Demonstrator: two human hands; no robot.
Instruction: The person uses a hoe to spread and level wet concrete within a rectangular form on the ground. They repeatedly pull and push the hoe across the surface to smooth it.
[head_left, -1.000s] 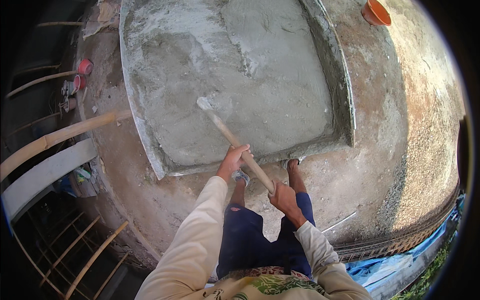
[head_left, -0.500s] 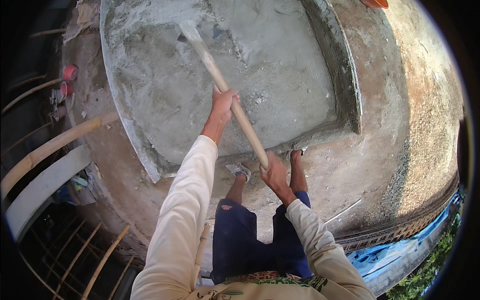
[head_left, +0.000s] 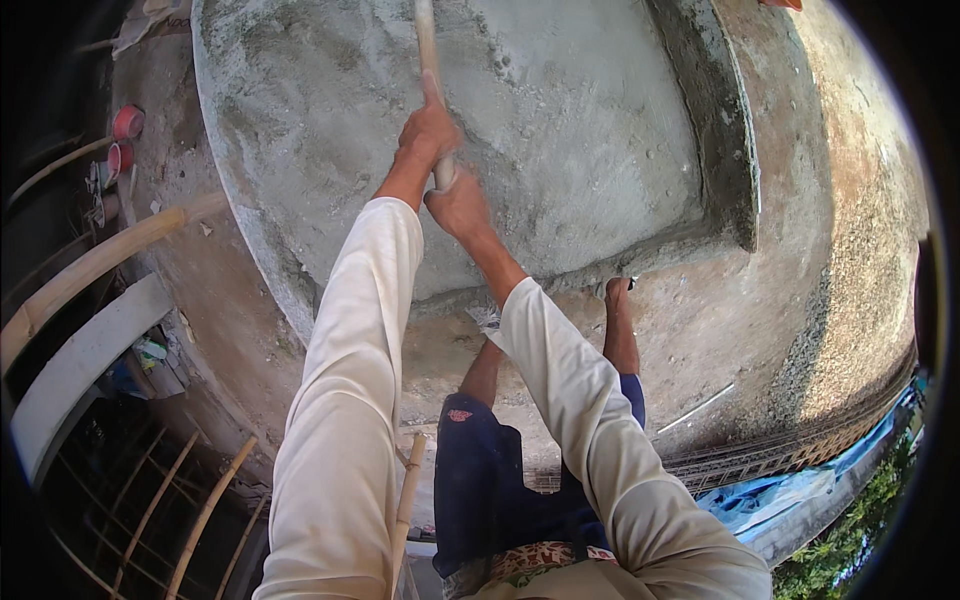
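- One pale, crumpled sheet (head_left: 140, 32) at upper left carries dark printed lettering, partly cut off by the edge; below it stand two small red plastic buckets (head_left: 127, 122).
- One thick, pale bamboo pole (head_left: 110, 255) reaches in above a curved grey concrete ledge (head_left: 90, 330); several thinner bamboo poles (head_left: 212, 515) lie lower down.
- One wide, low-walled grey trough (head_left: 742, 130) spreads across the upper middle, holding wet grey mortar (head_left: 590, 150).
- The left hand (head_left: 428, 132), slightly blurred, is closed around one round, pale wooden handle (head_left: 426, 35), its arm stretched far forward; the handle is over the mortar, its far end out of view.
- The right hand (head_left: 460, 205) is wrapped around the handle's near end, just behind the left hand; its arm slants inward from lower right.
- Dark blue cloth shorts (head_left: 465, 490) bear one small red mark, too small to read.
- One thin white rod (head_left: 697, 408) lies on the ground at right; beyond it are rusty metal mesh (head_left: 800, 445) and blue plastic sheeting (head_left: 765, 505).
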